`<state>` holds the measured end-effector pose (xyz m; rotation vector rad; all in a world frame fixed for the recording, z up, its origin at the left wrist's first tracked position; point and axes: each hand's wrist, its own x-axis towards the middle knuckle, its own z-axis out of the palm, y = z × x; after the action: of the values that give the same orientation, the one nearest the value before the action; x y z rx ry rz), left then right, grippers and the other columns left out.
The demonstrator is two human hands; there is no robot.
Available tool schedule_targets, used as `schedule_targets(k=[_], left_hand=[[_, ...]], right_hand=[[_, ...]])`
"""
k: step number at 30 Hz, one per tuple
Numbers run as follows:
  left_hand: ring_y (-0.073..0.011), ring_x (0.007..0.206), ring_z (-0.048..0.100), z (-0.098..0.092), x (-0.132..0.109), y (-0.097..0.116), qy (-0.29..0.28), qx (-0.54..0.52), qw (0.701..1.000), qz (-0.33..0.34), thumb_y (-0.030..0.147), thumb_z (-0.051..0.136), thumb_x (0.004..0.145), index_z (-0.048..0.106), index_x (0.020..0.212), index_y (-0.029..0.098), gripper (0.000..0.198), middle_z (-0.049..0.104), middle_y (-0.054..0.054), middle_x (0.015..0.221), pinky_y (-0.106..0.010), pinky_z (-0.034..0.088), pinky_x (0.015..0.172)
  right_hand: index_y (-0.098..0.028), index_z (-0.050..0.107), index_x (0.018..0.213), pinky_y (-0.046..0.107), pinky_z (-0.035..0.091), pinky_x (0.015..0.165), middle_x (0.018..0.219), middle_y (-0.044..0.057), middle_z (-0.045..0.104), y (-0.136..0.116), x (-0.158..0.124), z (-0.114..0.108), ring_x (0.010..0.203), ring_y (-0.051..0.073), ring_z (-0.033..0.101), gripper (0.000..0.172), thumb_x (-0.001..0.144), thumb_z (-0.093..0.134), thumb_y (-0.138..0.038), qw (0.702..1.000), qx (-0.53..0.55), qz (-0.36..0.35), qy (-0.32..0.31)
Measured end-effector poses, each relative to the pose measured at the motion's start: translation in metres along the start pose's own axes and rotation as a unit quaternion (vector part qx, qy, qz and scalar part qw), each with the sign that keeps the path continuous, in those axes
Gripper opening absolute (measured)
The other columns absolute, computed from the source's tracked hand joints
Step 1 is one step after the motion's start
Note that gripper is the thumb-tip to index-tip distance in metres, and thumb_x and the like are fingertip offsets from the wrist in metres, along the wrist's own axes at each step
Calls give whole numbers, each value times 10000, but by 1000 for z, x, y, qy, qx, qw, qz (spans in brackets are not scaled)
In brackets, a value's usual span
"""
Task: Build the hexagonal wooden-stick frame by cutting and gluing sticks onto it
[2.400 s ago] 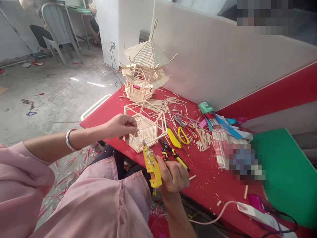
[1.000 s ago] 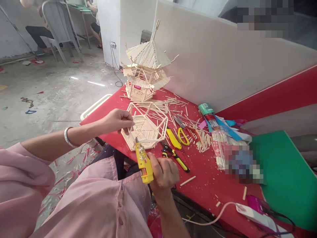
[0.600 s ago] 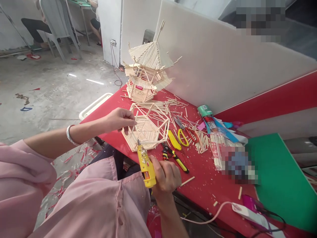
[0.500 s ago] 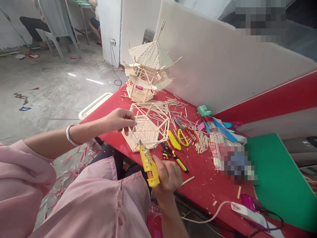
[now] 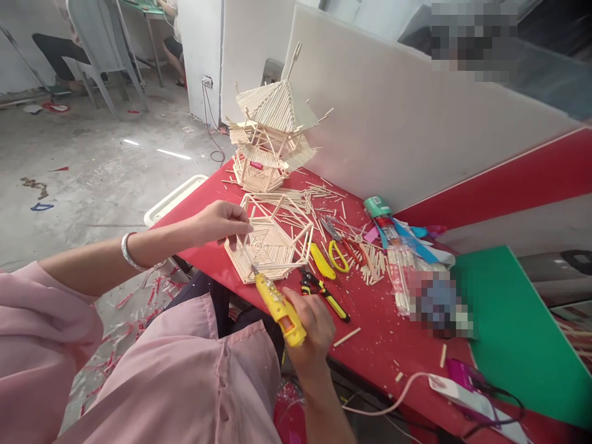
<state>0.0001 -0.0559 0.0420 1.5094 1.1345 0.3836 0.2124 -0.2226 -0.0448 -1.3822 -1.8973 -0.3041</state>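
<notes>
A hexagonal frame of thin wooden sticks [image 5: 268,243] lies near the front edge of the red table [image 5: 383,345]. My left hand [image 5: 219,222] pinches an upright stick at the frame's left corner, fingers closed. My right hand [image 5: 312,327] is wrapped round a yellow glue gun [image 5: 280,305]. Its nozzle points up and left at the frame's near edge. Behind the frame stands a tiered stick tower with a pointed roof [image 5: 271,135].
Right of the frame lie a yellow cutter [image 5: 322,260], black-and-yellow pliers [image 5: 324,293], yellow-handled scissors [image 5: 337,250], loose sticks and a packet of sticks [image 5: 402,271]. A green board [image 5: 518,327] and a white divider [image 5: 416,117] bound the table. A cable [image 5: 393,401] runs along the front edge.
My right hand has tilted the glue gun so its nozzle leans further left toward the frame's near edge. My left hand has kept its pinch on the frame.
</notes>
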Motion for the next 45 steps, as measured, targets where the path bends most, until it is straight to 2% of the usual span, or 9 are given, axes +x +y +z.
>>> schedule_targets(k=[3, 6, 8, 12, 17, 26, 29, 38, 45], left_hand=[[-83, 494, 540, 0, -1, 6, 3, 25, 1000, -16, 262, 632, 775, 602, 709, 181, 109, 656, -26, 658, -245, 304, 453], [-74, 453, 490, 2, -3, 16, -10, 74, 997, -27, 236, 629, 752, 616, 687, 184, 84, 614, -1, 603, -242, 278, 446], [-80, 425, 463, 5, -3, 24, -25, 122, 991, -39, 231, 634, 730, 620, 664, 188, 80, 560, 19, 536, -243, 287, 439], [-83, 372, 398, 12, 1, 37, -54, 194, 978, -43, 226, 625, 710, 552, 530, 185, 199, 456, 35, 417, -248, 321, 434], [-92, 366, 433, 18, 9, 42, -68, 214, 973, -55, 201, 615, 687, 525, 497, 183, 212, 507, 16, 425, -253, 349, 437], [-101, 378, 455, 22, 22, 38, -101, 224, 968, -60, 202, 610, 669, 517, 460, 178, 229, 520, 6, 433, -250, 314, 419], [-95, 370, 443, 23, 23, 40, -91, 222, 968, -78, 183, 618, 670, 511, 463, 176, 233, 526, 8, 435, -252, 309, 420], [-81, 336, 402, 29, 27, 43, -93, 203, 968, -114, 142, 617, 700, 528, 499, 171, 221, 493, 29, 388, -241, 296, 407], [-79, 342, 383, 29, 22, 47, -83, 192, 972, -108, 135, 607, 710, 478, 443, 177, 299, 486, 21, 382, -249, 273, 407]], right_hand=[[-189, 656, 1075, 298, 509, 655, 817, 70, 712, 9, 16, -12, 685, 183, 651, 264, 890, 619, -374, 996, -19, 76, 34], [-174, 681, 850, 311, 461, 528, 635, 52, 643, 25, 42, -26, 554, 193, 601, 348, 808, 678, -520, 983, -90, 141, 69], [-175, 659, 794, 315, 429, 515, 620, 48, 617, 35, 62, -30, 554, 197, 585, 384, 806, 649, -558, 980, -130, 145, 40], [-160, 648, 870, 317, 397, 554, 775, 87, 665, 47, 95, -20, 652, 214, 595, 324, 824, 588, -476, 973, -190, 124, -39], [-145, 629, 920, 295, 314, 553, 842, 97, 662, 42, 116, -7, 673, 195, 571, 280, 820, 573, -400, 964, -224, 106, -95], [-140, 603, 933, 294, 232, 543, 843, 87, 643, 36, 128, -10, 667, 179, 561, 274, 835, 582, -395, 958, -261, 52, -110], [-146, 602, 945, 293, 211, 537, 855, 81, 644, 38, 127, -13, 664, 172, 556, 232, 825, 571, -343, 957, -265, 59, -102], [-149, 603, 963, 301, 215, 538, 869, 80, 646, 44, 126, -13, 672, 173, 544, 258, 812, 564, -355, 960, -251, 74, -94], [-163, 587, 910, 300, 236, 543, 857, 73, 640, 49, 124, -9, 674, 174, 549, 215, 799, 564, -346, 962, -250, 69, -89]])
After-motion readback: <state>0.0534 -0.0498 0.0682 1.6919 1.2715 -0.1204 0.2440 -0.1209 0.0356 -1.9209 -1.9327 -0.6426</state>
